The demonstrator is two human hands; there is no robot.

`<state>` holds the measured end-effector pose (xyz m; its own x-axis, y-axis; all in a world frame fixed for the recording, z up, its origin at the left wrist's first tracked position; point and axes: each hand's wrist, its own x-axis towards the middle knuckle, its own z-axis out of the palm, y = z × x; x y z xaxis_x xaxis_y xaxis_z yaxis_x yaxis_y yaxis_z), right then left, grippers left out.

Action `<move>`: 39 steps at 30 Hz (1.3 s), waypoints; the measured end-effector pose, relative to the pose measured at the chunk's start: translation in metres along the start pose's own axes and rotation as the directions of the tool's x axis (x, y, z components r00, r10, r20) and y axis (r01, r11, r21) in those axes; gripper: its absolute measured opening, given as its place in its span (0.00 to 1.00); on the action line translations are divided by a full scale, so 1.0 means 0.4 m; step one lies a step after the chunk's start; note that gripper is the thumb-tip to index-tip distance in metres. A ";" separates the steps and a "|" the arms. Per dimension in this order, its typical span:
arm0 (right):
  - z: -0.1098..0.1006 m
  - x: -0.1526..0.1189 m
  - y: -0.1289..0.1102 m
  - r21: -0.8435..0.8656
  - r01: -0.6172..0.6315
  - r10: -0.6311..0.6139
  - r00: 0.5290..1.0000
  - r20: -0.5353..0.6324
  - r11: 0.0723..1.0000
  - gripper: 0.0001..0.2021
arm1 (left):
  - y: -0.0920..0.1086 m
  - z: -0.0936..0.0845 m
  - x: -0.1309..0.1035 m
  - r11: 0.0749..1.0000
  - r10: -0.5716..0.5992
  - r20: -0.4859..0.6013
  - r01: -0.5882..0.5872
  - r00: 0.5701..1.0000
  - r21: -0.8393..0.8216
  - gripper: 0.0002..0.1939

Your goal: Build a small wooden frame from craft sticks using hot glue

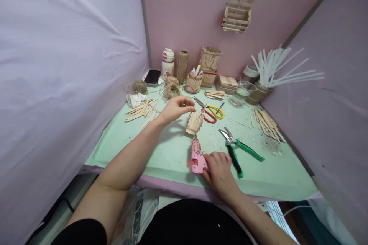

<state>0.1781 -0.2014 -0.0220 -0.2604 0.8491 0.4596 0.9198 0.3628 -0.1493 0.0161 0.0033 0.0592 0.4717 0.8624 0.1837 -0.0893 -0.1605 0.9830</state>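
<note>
My right hand [220,170] is wrapped around the handle of a pink hot glue gun [197,160]. Its nozzle points away from me, at the near end of a small piece made of wooden craft sticks [192,123], which lies on the table. Over the far end of that piece, my left hand [179,108] pinches a thin pale strip [199,111] between thumb and fingertips. Just beyond lie scissors [211,111] with red and yellow handles. Green-handled pruning shears [237,145] rest open to the right of the glue gun.
Loose craft sticks lie at left [140,110] and right [267,124]. Along the back stand a bottle [168,65], twine [171,87], a pen holder [193,83], a clear cup [241,93] and white glue sticks [273,67]. Fabric walls [86,65] enclose the green table [166,160].
</note>
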 end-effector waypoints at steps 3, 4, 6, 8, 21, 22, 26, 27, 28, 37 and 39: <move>-0.001 0.002 -0.001 -0.006 0.001 -0.001 1.000 -0.003 1.000 0.10 | 0.000 0.001 0.000 1.000 0.006 0.000 -0.006 1.000 0.003 0.11; -0.001 0.002 -0.001 -0.008 0.002 -0.002 1.000 -0.004 1.000 0.10 | 0.000 0.001 0.000 1.000 0.008 -0.001 -0.008 1.000 0.003 0.11; -0.001 0.003 -0.002 -0.011 0.002 -0.002 1.000 -0.006 1.000 0.10 | -0.002 0.000 0.001 1.000 0.010 -0.003 -0.010 1.000 0.004 0.11; 0.000 0.003 -0.002 -0.012 0.003 -0.003 1.000 -0.010 1.000 0.10 | -0.005 -0.001 0.001 1.000 0.010 -0.003 -0.010 1.000 0.008 0.12; -0.016 -0.009 -0.015 -0.015 -0.019 0.019 0.999 -0.034 1.000 0.08 | -0.010 -0.001 0.003 1.000 0.010 0.000 -0.010 1.000 -0.004 0.12; -0.013 -0.008 -0.020 -0.005 -0.014 0.014 0.999 -0.041 1.000 0.08 | -0.009 -0.001 0.003 1.000 0.009 0.002 -0.009 1.000 -0.006 0.12; 0.006 0.012 -0.040 0.024 0.003 -0.002 1.000 -0.023 1.000 0.09 | -0.009 -0.001 0.004 1.000 0.009 0.011 -0.009 1.000 -0.023 0.12; 0.012 0.021 -0.044 0.023 0.004 -0.004 1.000 -0.018 1.000 0.09 | -0.009 -0.002 0.004 1.000 0.012 0.011 -0.012 1.000 -0.024 0.12; 0.017 0.031 -0.047 0.019 0.002 -0.002 1.000 -0.021 1.000 0.09 | -0.010 -0.002 0.004 1.000 0.015 0.011 -0.015 1.000 -0.024 0.12; 0.037 0.077 -0.052 -0.053 0.002 0.000 1.000 0.020 0.999 0.08 | -0.010 -0.002 0.004 1.000 0.012 0.011 -0.012 1.000 -0.023 0.12; 0.038 0.077 -0.053 -0.063 0.002 -0.001 1.000 0.023 0.998 0.08 | -0.009 -0.001 0.004 1.000 0.009 0.010 -0.009 1.000 -0.022 0.13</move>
<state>0.1461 -0.1771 -0.0180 -0.2674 0.8574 0.4397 0.9360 0.3395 -0.0927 0.0167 0.0055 0.0558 0.4795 0.8562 0.1926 -0.1126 -0.1576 0.9811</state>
